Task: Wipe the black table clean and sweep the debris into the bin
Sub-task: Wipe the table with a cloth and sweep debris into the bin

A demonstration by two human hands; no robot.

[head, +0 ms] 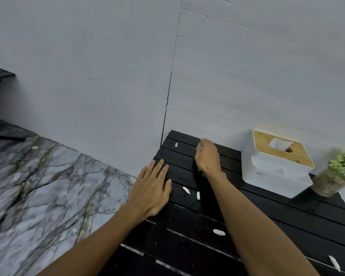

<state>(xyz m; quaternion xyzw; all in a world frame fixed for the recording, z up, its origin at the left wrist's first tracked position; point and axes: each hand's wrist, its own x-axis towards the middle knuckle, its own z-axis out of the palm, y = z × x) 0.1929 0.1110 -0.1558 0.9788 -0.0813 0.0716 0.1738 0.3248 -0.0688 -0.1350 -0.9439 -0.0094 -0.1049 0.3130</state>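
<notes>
The black slatted table fills the lower right. White debris scraps lie on it: one near the far left corner, two in the middle, one nearer me and one at the bottom right. My left hand lies flat with straight fingers on the table's left edge. My right hand reaches to the far side by the wall, its fingers bent down onto the slats. Whatever lies under its palm is hidden. No bin is in view.
A white tissue box with a wooden lid stands at the back right against the grey wall. A small potted plant stands right of it. Marble-patterned floor lies to the left, with one white scrap on it.
</notes>
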